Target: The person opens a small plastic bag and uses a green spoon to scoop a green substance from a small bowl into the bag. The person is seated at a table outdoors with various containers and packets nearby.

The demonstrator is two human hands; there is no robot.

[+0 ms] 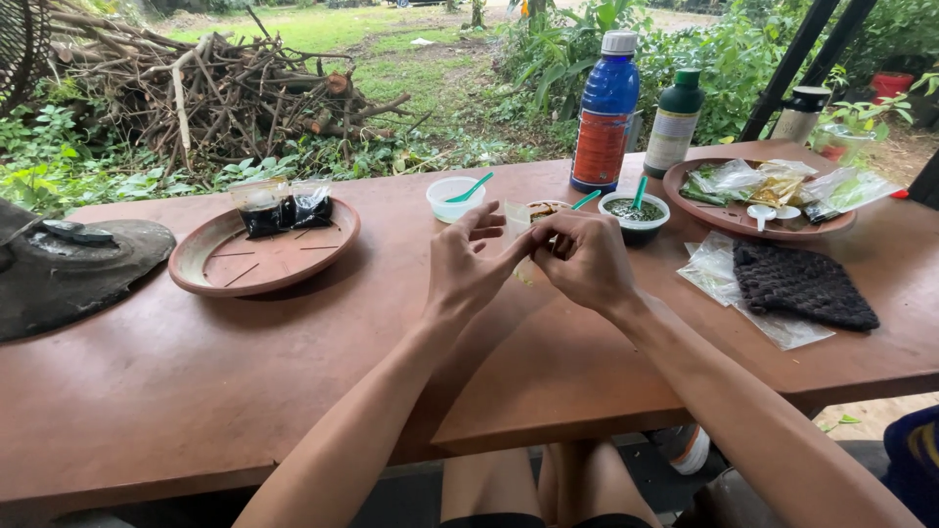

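Over the middle of the brown wooden table (245, 381), my left hand (468, 266) and my right hand (582, 256) meet around a small clear plastic bag (518, 227). Both pinch it, the left with some fingers spread. Just behind the hands stand three small cups with green spoons: an empty-looking white one (450, 200), one partly hidden by the bag (550, 208), and a dark one with green contents (634, 215).
A round clay plate (259, 259) at left holds two small bags of dark material (284, 208). A second plate (729, 215) at right carries several filled bags. A blue bottle (604, 112), a green bottle (674, 122), a dark knitted cloth (802, 284) on plastic bags, a dark slab (68, 274) far left.
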